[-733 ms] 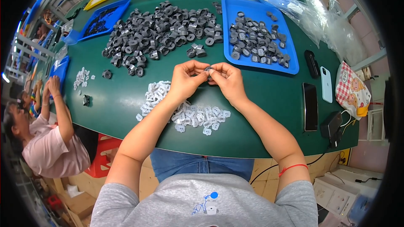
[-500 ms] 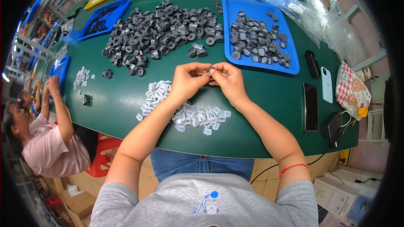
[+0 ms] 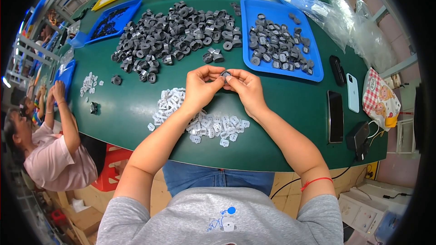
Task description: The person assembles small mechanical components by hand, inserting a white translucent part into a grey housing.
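Note:
Above the middle of the green table, my left hand (image 3: 203, 87) and my right hand (image 3: 245, 88) meet with their fingertips closed on one small dark grey ring-shaped part (image 3: 225, 75). My fingers cover much of it. Just below my hands lies a heap of small white plastic pieces (image 3: 213, 126), partly hidden under my left forearm. Beyond my hands spreads a big pile of dark grey ring-shaped parts (image 3: 175, 34). To the right of that pile, a blue tray (image 3: 313, 71) holds more grey parts, several of which show pale inserts.
Two phones, one dark (image 3: 335, 117) and one light blue (image 3: 352, 92), lie at the right beside a black case (image 3: 337, 70) and a checked bag (image 3: 380, 97). Clear plastic bags (image 3: 318, 7) cover the far right. A co-worker (image 3: 59, 154) sits at the left by a small white heap (image 3: 89, 84).
The grey part between my fingertips has turned so that more of its round face shows. My hands have barely shifted, and the heaps look the same.

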Demonstrator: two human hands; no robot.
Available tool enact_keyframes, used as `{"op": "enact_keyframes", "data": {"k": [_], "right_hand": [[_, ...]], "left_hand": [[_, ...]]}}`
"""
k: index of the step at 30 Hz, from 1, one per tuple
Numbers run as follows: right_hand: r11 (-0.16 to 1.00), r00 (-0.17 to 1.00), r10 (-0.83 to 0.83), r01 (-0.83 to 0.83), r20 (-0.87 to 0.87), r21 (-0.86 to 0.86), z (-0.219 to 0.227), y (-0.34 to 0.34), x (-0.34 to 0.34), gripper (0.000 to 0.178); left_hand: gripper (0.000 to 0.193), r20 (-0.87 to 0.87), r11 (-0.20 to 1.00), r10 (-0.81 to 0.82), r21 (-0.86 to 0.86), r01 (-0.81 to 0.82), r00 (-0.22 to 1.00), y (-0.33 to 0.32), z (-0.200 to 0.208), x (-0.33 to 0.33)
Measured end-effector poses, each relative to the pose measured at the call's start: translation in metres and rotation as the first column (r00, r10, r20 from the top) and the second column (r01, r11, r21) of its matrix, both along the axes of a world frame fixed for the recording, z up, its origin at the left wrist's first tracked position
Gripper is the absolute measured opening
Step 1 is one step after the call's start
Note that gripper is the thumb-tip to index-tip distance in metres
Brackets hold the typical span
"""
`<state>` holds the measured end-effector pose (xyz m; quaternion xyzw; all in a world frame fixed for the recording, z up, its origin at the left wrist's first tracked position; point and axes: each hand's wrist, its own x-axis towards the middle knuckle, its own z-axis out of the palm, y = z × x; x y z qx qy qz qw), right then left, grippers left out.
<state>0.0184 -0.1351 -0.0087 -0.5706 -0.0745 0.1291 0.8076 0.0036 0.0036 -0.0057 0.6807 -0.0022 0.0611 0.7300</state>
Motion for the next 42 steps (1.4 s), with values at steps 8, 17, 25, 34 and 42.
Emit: {"op": "enact_keyframes", "data": {"k": [8, 17, 25, 34, 42], "right_hand": [[0.989, 0.997, -0.017, 0.029, 0.081, -0.143, -0.002, -0.001, 0.000, 0.019], [0.978, 0.973, -0.058, 0.100, 0.223, -0.184, -0.005, 0.002, -0.002, 0.019], [0.971, 0.950, -0.075, 0.138, 0.302, -0.195, 0.000, 0.003, -0.003, 0.017], [0.993, 0.987, -0.070, 0.084, 0.148, -0.088, -0.005, 0.004, -0.001, 0.021], [0.972, 0.960, -0.084, 0.138, 0.266, -0.192, -0.004, 0.004, -0.003, 0.018]], "left_hand": [[0.022, 0.017, 0.990, 0.012, 0.139, -0.015, 1.000, -0.002, 0.006, -0.003], [0.021, 0.058, 0.974, 0.047, 0.220, -0.058, 0.997, -0.004, 0.007, -0.005], [0.021, 0.182, 0.960, 0.093, 0.244, -0.137, 0.979, -0.009, 0.007, -0.006], [0.020, 0.135, 0.965, 0.087, 0.236, -0.117, 0.987, -0.008, 0.012, -0.006], [0.019, 0.087, 0.977, 0.053, 0.202, -0.069, 0.995, -0.006, 0.011, -0.006]]}}
